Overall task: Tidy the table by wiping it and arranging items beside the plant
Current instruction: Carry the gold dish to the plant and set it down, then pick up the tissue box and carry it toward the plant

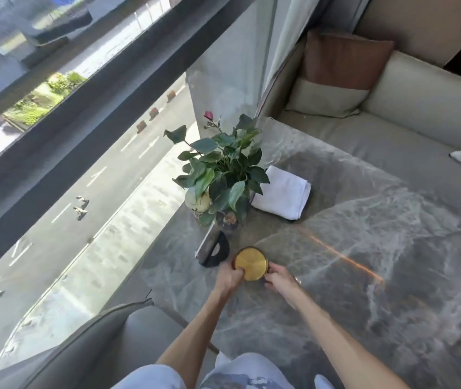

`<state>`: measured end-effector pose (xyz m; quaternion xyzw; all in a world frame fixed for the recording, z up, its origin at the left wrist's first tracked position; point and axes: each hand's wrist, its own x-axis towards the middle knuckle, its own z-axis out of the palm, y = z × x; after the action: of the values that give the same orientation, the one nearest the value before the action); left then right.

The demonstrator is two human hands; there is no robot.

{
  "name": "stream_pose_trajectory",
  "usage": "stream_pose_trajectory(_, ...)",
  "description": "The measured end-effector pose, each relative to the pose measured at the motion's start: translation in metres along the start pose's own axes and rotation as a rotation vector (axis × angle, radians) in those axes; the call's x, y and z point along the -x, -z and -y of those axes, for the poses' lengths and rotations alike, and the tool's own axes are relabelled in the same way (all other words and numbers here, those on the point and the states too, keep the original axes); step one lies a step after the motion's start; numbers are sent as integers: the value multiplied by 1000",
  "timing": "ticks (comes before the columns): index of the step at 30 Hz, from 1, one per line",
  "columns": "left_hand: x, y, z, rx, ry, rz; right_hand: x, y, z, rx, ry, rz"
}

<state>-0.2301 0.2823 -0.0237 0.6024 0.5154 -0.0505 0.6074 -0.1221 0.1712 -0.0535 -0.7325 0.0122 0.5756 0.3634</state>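
Observation:
A round gold-topped container (251, 263) stands on the grey marble table (364, 248) near its window edge. My left hand (230, 277) grips its left side and my right hand (279, 279) grips its right side. Just beyond it stands a black sign holder (215, 251), tilted on its base. Behind that is the potted plant (220, 169) with green leaves and a pink bud. A folded white cloth (282, 192) lies on the table to the right of the plant.
A floor-to-ceiling window (83, 164) runs along the table's left edge. A beige sofa (406, 108) with a brown cushion (344, 60) stands past the far end. A grey chair (105, 341) is at the near left.

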Motion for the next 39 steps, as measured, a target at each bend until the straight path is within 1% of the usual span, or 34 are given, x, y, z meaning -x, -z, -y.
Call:
stream_pose_trajectory(9, -17, 4, 3, -42, 11, 37, -16, 0, -4, -55, -58, 4)
stream_pose_trajectory(15, -11, 1, 1, -126, 16, 14, -7, 5, -5, -46, -76, 21)
stream_pose_trajectory(17, -5, 1, 0, -161, 27, -2, 1, 10, -7, -5, -74, 8)
stream_pose_trajectory(19, 2, 0, 0, -230, 38, -22, 11, 20, -11, 52, -42, -13)
stream_pose_trajectory(21, 10, -3, 1, -350, 45, -57, 24, 34, -18, 100, 14, -30)
stream_pose_trajectory(23, 21, -12, 3, -492, 7, -97, 40, 52, -28, 136, 81, -61)
stream_pose_trajectory(25, 34, -28, 3, -604, -46, -98, 57, 75, -46, 191, 154, -113)
stream_pose_trajectory(28, 58, -66, 1, -738, -92, -49, 87, 115, -86, 302, 238, -209)
stream_pose_trajectory(33, 114, -155, 1, -839, -147, 55, 140, 190, -172, 503, 374, -381)
stream_pose_trajectory(36, 153, -215, 9, -906, -168, 96, 171, 238, -231, 526, 366, -432)
stream_pose_trajectory(39, 184, -274, 23, -970, -203, 173, 205, 287, -288, 430, 285, -471)
